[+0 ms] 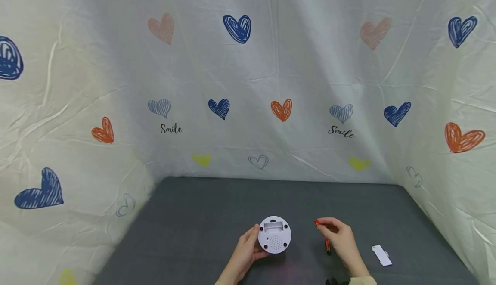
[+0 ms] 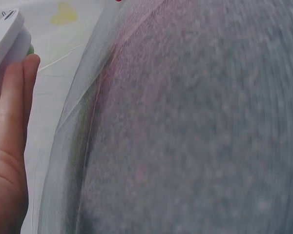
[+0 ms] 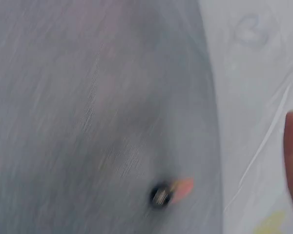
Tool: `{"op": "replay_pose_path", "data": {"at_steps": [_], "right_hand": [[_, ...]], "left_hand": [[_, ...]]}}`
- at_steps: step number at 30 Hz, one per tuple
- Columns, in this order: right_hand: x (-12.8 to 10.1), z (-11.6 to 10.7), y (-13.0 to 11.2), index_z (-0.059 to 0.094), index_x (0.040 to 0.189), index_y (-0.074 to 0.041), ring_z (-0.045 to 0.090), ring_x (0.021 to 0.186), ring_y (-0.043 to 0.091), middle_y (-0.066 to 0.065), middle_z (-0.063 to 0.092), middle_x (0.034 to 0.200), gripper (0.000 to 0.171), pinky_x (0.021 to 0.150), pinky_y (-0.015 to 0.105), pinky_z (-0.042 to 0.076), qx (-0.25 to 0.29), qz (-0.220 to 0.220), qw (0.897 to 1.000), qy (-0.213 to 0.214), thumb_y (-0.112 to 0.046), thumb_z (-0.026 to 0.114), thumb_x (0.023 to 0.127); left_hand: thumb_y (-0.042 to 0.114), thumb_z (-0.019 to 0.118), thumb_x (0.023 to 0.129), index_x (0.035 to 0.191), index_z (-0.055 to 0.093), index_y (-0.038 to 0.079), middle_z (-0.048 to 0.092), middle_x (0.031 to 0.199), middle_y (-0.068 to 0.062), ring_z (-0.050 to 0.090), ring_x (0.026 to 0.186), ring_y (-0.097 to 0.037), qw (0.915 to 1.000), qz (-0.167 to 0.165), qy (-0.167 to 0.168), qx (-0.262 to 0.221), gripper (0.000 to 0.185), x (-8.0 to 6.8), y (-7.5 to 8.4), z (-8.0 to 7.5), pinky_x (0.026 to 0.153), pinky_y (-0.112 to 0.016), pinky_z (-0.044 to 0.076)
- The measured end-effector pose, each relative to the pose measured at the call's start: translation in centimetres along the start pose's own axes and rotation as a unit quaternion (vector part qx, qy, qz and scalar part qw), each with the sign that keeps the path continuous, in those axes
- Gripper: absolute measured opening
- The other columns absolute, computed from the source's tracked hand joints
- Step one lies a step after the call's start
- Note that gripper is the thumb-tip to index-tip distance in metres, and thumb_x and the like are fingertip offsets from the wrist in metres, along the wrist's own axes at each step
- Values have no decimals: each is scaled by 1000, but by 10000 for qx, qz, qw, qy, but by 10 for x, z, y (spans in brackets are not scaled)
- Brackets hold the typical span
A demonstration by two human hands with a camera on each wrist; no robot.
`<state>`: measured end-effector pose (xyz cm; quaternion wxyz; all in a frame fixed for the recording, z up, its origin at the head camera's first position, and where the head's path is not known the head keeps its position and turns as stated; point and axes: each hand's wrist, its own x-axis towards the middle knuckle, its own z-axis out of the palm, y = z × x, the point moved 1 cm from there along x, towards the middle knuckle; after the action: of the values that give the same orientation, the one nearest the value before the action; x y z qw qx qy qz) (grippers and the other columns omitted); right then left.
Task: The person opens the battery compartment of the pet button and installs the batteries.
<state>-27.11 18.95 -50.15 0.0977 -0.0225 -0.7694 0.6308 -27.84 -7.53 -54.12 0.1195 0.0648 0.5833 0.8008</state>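
A round white device (image 1: 274,234) stands tilted on the grey table (image 1: 201,216), its underside with speaker holes and an open slot facing me. My left hand (image 1: 249,245) grips its left edge. In the left wrist view the fingers (image 2: 12,107) lie against the white device (image 2: 5,34). My right hand (image 1: 341,238), to the right of the device and apart from it, holds a red and black screwdriver (image 1: 327,247). The right wrist view is blurred and shows the screwdriver's end (image 3: 168,191) over the table.
A small white cover piece (image 1: 381,255) lies on the table to the right of my right hand. A white cloth with printed hearts (image 1: 248,82) walls in the table at the back and on both sides.
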Motion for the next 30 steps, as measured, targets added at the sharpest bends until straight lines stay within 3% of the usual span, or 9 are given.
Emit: {"op": "replay_pose_path", "data": {"at_steps": [4,11,16,19,21,23,25,27,30], "right_hand": [[-1,17,-14,67,99,-1,62,84,17,11,65,95,20,72,25,52,313,-415,9979,-397,-7,71,81],[-3,38,-30,68,100,-1,60,88,19,11,62,97,19,77,24,51,503,-883,9893,-1049,-6,70,82],[-13,47,-51,68,98,2,60,86,20,13,60,95,15,74,25,52,124,-1181,9838,-1342,0,67,83],[-21,51,-65,69,93,-1,60,83,19,9,61,91,13,72,25,52,-356,-1325,9832,-1206,3,67,82],[-19,55,-61,71,90,-7,59,81,15,1,61,89,15,72,27,52,-693,-1607,9788,-1063,4,69,80],[-17,60,-55,71,88,-11,58,79,11,-5,60,86,18,71,30,52,-1056,-2027,9689,-945,4,71,78],[-13,65,-46,71,87,-14,55,77,7,-11,58,85,20,68,32,52,-1435,-2552,9522,-870,3,73,76],[-11,69,-41,71,85,-16,52,77,5,-13,56,84,20,68,32,50,-1887,-3104,9283,-800,1,75,75],[-11,73,-39,71,83,-16,48,77,6,-11,55,83,21,66,30,44,-2579,-3951,8800,-544,0,77,70]], "left_hand": [[42,39,99,131,35,-12,62,99,-16,63,90,-29,10000,-40,14,-4,64,0,-1,5,75,-44,53],[40,37,100,129,39,-11,64,95,-16,65,86,-27,10000,-38,-18,-19,58,-1,-4,10,73,-43,53],[39,35,101,128,41,-9,64,96,-16,65,85,-26,10000,-73,13,9,56,-1,-6,10,72,-43,54],[42,37,100,128,42,-9,65,96,-17,65,85,-26,9999,-106,15,39,58,0,-6,11,72,-42,54],[42,37,100,127,42,-9,65,96,-17,65,85,-26,9999,-117,0,59,58,0,-5,12,72,-42,54],[42,38,100,127,42,-9,65,97,-17,65,86,-26,9999,-122,-21,68,58,0,-6,12,72,-42,54],[41,37,100,126,43,-9,65,97,-17,65,86,-27,9999,-135,-29,91,56,1,-7,12,72,-42,54],[39,36,101,125,44,-8,65,97,-18,65,85,-27,9998,-132,-35,120,54,2,-8,12,71,-41,54],[41,37,100,124,45,-8,65,97,-18,65,85,-27,9998,-99,-35,164,55,2,-9,14,70,-41,55]]}}
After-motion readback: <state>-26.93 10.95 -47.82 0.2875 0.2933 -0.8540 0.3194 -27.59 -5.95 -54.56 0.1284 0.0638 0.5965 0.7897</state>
